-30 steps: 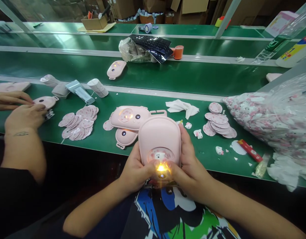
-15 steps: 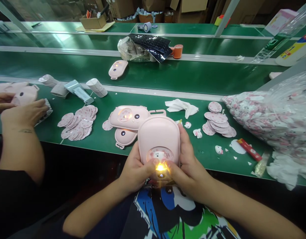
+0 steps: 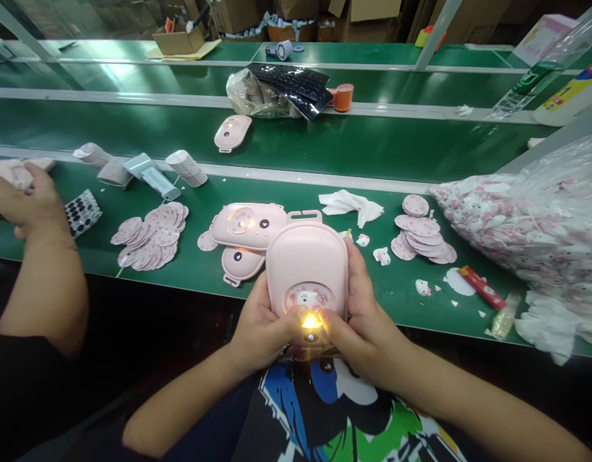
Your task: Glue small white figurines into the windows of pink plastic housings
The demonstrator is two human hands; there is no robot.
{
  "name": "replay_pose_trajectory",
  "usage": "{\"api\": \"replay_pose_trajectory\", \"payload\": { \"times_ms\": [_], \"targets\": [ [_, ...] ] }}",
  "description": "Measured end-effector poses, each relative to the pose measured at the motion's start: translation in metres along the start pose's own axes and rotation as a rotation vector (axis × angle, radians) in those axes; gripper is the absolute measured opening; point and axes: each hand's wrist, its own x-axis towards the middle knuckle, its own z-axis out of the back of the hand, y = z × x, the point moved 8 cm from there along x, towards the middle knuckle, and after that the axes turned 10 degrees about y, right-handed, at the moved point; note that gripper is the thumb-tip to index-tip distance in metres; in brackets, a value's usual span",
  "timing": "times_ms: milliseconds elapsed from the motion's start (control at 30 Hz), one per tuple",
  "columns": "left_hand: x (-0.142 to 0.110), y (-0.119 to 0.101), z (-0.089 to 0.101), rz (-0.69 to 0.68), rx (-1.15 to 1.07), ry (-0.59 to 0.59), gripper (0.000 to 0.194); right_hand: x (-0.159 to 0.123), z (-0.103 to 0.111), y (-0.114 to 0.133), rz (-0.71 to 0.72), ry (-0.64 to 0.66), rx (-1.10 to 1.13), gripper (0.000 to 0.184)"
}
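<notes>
Both of my hands grip a pink rounded plastic device (image 3: pixel 306 260) over the table's near edge. My left hand (image 3: pixel 258 330) wraps its left side, and my right hand (image 3: pixel 363 321) holds the right side. Both thumbs press near a round cat sticker (image 3: pixel 309 298) low on the device, where a small yellow light (image 3: pixel 311 321) glows. Two more pink devices (image 3: pixel 250 226) lie stacked on the green table just beyond.
Piles of round pink stickers (image 3: pixel 151 234) lie left and right (image 3: pixel 422 231). A large clear bag of stickers (image 3: pixel 526 224) fills the right. A co-worker's hand (image 3: pixel 24 199) works at far left beside a black dot sheet (image 3: pixel 81 212). One pink device (image 3: pixel 232 133) rides the belt.
My hands and the device have barely moved. The co-worker's hands moved left with a pink device, uncovering the black dot sheet. The pink device on the belt drifted right.
</notes>
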Motion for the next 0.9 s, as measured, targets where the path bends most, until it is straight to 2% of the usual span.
{"api": "replay_pose_trajectory", "payload": {
  "times_ms": [900],
  "targets": [
    [-0.0001,0.0008,-0.0019,-0.034,-0.042,0.043,0.038,0.0007,-0.0034,0.0005,0.051,0.030,-0.028,0.101]
  ]
}}
